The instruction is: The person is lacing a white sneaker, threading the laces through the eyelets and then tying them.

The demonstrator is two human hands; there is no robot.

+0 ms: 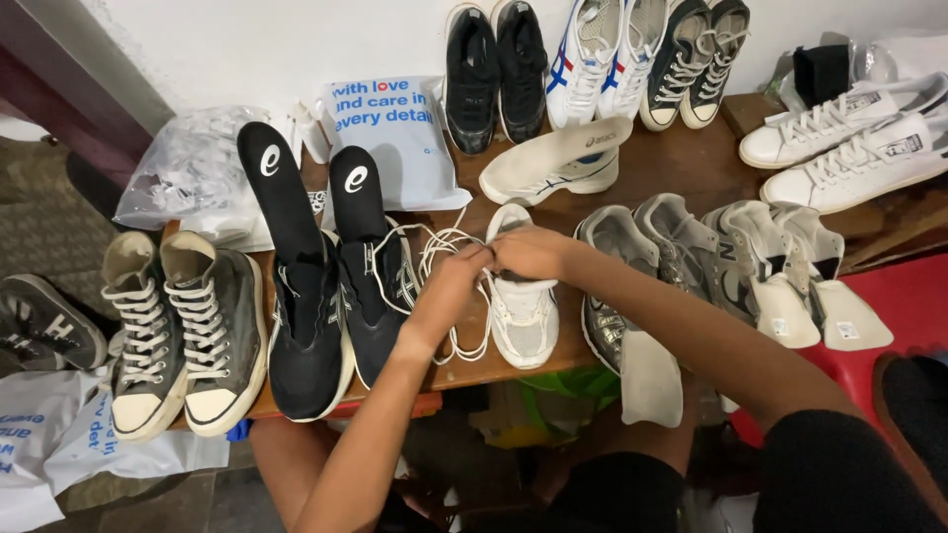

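A white sneaker [522, 314] stands on the low wooden table [681, 163], toe toward me. My left hand [453, 279] and my right hand [533, 253] meet over its opening, each pinching the white shoelace [441, 244], which loops off to the left. Another white sneaker [553, 161] lies on its side just behind. Left of my hands stand two black sneakers [336, 296] with black insoles sticking up out of them.
Grey high-top sneakers [183, 326] stand at the table's left end, grey running shoes [691, 262] with loose insoles at the right. Black, white and dark sneakers line the wall. Plastic bags [193, 168] lie at the back left. A red stool [904, 296] sits at right.
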